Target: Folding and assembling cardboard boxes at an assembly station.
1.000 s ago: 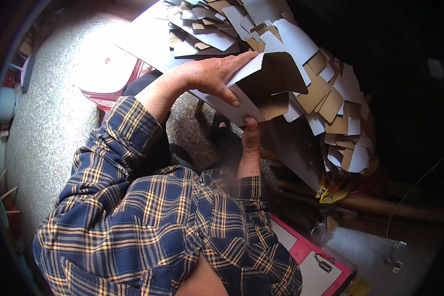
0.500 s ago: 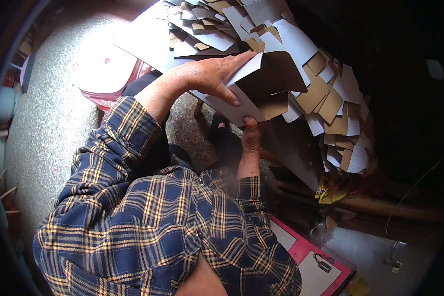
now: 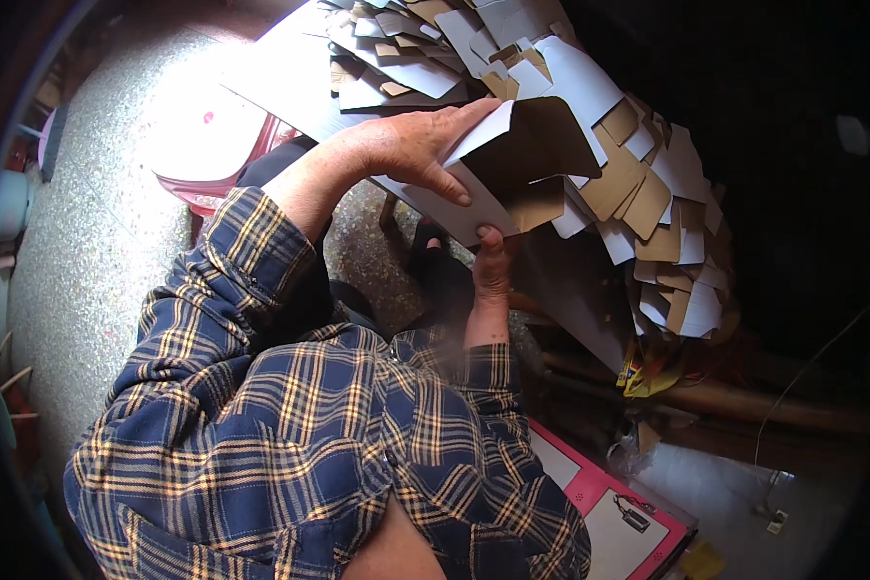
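Between my hands is a small cardboard box (image 3: pixel 481 201), white outside and brown inside, with its open end and flaps turned away to the right. My left hand (image 3: pixel 418 153) grips its upper left side, thumb pressed on the white face and fingers reaching over the top edge. At the lower corner, my right hand (image 3: pixel 491 263) supports the box; its thumb lies on the white face and the other fingers are hidden. Just beyond the box lies a large heap of flat, folded white and brown cartons (image 3: pixel 638 188) on a table.
A red-rimmed stool (image 3: pixel 203 164) stands on the speckled floor (image 3: pixel 97 280) at the left. Low on the right are a pink-and-white box (image 3: pixel 609 512), a yellow bag (image 3: pixel 645 375) by the carton heap, and a thin hanging cord (image 3: pixel 793 387).
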Demonstrator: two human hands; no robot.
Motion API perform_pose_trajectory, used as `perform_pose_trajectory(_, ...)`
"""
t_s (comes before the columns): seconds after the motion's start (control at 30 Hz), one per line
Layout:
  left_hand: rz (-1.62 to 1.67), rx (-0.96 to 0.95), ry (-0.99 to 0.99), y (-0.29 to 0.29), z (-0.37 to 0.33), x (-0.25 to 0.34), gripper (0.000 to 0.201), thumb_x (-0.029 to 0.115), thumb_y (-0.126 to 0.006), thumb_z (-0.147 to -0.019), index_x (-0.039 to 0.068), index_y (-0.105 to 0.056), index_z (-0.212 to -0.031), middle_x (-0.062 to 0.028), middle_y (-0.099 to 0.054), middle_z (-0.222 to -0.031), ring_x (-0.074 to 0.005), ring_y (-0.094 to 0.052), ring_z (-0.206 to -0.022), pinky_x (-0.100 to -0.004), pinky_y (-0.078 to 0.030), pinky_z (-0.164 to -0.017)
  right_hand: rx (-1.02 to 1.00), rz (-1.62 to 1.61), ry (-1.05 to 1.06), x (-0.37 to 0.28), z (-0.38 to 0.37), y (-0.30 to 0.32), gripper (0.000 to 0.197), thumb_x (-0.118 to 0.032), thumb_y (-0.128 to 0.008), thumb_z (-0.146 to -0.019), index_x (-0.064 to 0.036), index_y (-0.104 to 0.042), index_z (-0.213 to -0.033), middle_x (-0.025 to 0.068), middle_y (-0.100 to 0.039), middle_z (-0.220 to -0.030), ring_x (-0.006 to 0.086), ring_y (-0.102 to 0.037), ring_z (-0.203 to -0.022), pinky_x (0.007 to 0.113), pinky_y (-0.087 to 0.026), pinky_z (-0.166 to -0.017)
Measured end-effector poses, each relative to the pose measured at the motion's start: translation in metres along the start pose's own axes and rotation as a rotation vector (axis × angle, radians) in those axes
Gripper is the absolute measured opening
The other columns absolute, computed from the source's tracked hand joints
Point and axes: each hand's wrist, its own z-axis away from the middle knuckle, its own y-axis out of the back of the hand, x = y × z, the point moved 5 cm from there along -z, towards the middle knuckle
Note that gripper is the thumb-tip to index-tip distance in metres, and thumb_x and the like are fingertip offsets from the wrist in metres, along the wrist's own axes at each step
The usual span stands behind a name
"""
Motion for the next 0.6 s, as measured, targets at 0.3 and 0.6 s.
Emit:
perform_pose_trajectory(0.3,-0.023,0.002,-0.019,-0.001,-0.002,0.003,0.126,0.044,-0.088,-0.059,0.018,-0.008,-0.153,-0.0208,-0.049,-0.138,-0.0339,-0.05,-0.128,-0.0438,-0.039,-0.111,0.031,-0.025,0.003,-0.005,-0.001,-0.002,0.067,-0.039,-0.078,-0.073,0.0011,-0.049,-0.118,0.0088,-0.06,-0.09,0.0174,-0.064,-0.069,0.029,-0.056,-0.052)
perform_pose_trajectory(0.6,-0.016,-0.001,-0.023,0.0,-0.001,0.003,0.125,0.045,-0.087,-0.06,0.018,-0.009,-0.153,-0.0215,-0.049,-0.138,-0.0345,-0.049,-0.129,-0.0438,-0.039,-0.111,0.014,0.027,0.017,-0.006,-0.002,-0.004,0.067,-0.044,-0.073,-0.072,0.0018,-0.052,-0.116,0.0087,-0.061,-0.091,0.0162,-0.063,-0.072,0.028,-0.055,-0.053)
